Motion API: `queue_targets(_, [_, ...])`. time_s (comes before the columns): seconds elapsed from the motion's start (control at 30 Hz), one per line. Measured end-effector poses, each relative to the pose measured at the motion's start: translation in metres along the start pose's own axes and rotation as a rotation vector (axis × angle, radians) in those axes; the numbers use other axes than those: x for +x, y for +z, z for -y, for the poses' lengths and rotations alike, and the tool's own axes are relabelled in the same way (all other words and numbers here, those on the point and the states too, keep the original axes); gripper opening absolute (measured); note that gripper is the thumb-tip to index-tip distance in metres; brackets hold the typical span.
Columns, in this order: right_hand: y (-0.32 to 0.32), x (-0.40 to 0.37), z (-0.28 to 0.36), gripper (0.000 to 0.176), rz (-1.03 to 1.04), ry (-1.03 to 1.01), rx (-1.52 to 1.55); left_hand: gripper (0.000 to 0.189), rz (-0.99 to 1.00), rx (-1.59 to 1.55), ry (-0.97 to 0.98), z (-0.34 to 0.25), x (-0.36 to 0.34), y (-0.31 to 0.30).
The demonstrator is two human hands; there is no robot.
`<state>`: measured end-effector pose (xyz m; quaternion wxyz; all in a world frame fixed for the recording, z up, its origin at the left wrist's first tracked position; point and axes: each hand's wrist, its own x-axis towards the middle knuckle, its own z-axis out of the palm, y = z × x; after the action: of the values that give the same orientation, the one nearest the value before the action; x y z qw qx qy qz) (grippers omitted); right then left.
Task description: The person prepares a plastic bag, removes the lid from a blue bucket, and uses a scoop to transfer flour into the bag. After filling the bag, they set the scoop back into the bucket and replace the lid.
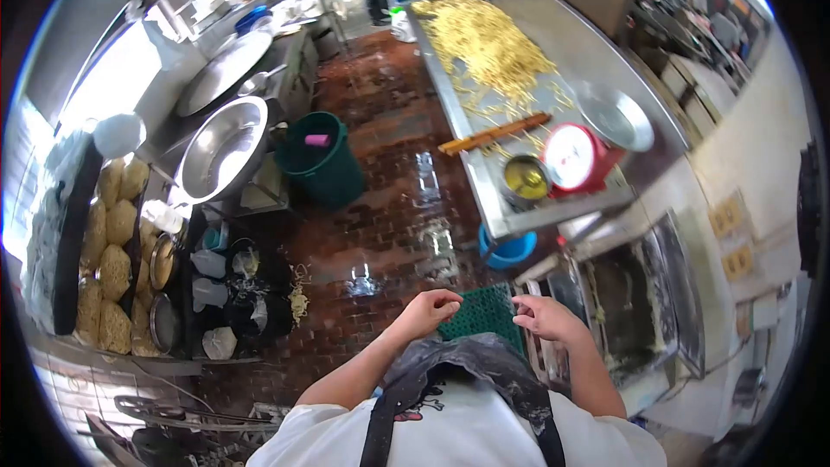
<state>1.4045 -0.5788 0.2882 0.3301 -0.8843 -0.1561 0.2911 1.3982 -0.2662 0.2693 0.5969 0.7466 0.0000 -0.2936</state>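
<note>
My left hand [430,311] is in front of my dark, dusty apron [484,350], with its fingers curled in and nothing visible in them. Across from it, my right hand [545,316] has its fingers loosely bent and apart, holding nothing. Neither hand touches the other. Between and below them, a green perforated mat [481,316] lies on the floor. Closest to my right hand stands a metal basin-like unit with a dark, wet inside [624,303].
Ahead right, a steel table [553,99] carries pale yellow strips [484,39], a wooden stick [494,132], a red scale [581,158] and a small pot [525,179]. A blue bucket [508,246] sits below. Left are a green bin [322,160], a steel bowl [223,149] and filled bags [114,272].
</note>
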Motion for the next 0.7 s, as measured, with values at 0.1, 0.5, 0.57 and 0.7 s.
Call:
queue_targets(0.1, [-0.004, 0.060, 0.049, 0.047, 0.032, -0.164, -0.017, 0.026, -0.140, -0.075, 0.035, 0.001, 0.002, -0.059])
queue_targets(0.5, [-0.039, 0.276, 0.114, 0.037, 0.252, -0.329, -0.134, 0.030, -0.291, 0.106, 0.060, 0.025, 0.072, -0.211])
queue_targets(0.57, [-0.059, 0.323, 0.175, 0.027, 0.291, -0.428, -0.014, 0.031, -0.362, 0.065, -0.030, 0.028, 0.070, -0.242])
queue_targets(0.7, [-0.100, 0.384, 0.323, 0.039, 0.586, -1.078, 0.534, 0.032, -0.604, -0.091, -0.073, 0.059, 0.072, -0.304])
